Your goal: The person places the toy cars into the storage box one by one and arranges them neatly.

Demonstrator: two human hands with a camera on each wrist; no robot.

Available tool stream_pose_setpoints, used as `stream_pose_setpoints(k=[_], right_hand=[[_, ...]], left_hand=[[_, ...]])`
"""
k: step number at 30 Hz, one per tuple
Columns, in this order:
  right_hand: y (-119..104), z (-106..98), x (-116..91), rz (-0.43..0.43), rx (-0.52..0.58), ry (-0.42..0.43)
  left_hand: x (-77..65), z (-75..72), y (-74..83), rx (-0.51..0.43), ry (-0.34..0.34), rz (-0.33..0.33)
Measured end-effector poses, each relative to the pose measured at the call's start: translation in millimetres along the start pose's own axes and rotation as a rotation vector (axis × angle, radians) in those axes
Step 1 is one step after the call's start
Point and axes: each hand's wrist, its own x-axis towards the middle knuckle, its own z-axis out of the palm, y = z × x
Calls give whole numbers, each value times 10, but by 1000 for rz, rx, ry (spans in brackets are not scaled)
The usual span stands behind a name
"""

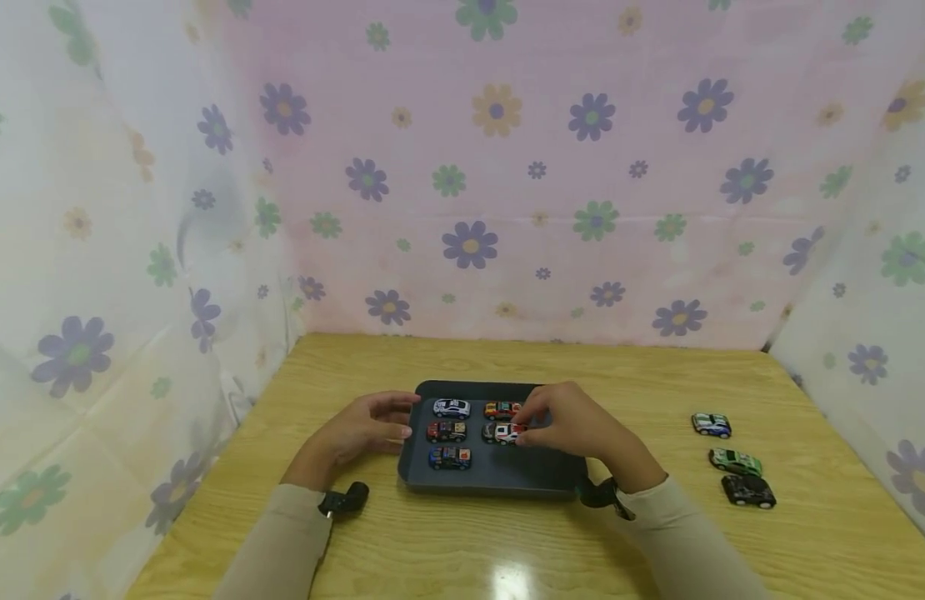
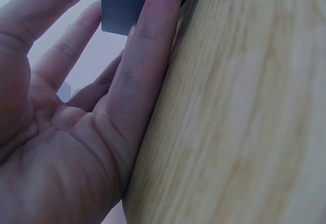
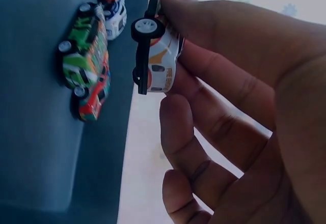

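My right hand (image 1: 575, 421) pinches a white toy car (image 3: 162, 63) with orange markings between thumb and fingers, over the dark tray (image 1: 518, 477). A red toy car (image 1: 500, 409) sits at the tray's back, just beyond that hand. Beside it, in the right wrist view, stands a green toy car (image 3: 84, 46). The tray's left part holds a white toy car (image 1: 452, 407), a dark red one (image 1: 447, 431) and a blue one (image 1: 451, 457), one behind another. My left hand (image 1: 357, 429) rests at the tray's left edge, fingers loosely bent, gripping nothing.
On the table's right side stand a white, blue and green toy car (image 1: 712, 425), a light green one (image 1: 736, 461) and a black one (image 1: 748, 491). Flowered cloth (image 1: 530, 250) hangs behind the wooden table (image 1: 432, 550) and along both sides.
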Motion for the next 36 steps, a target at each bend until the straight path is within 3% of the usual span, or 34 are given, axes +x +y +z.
stream_pose_setpoints(k=[15,25,36], right_hand=[[-129,167,63,146,38,-92],[-148,228,78,220,24,-69],[-122,293,86,242,25,-88]], left_hand=[[16,-8,14,9,9,-10],[18,-11,4,10,10,-5],[26,-6,-5,8,12,-5]])
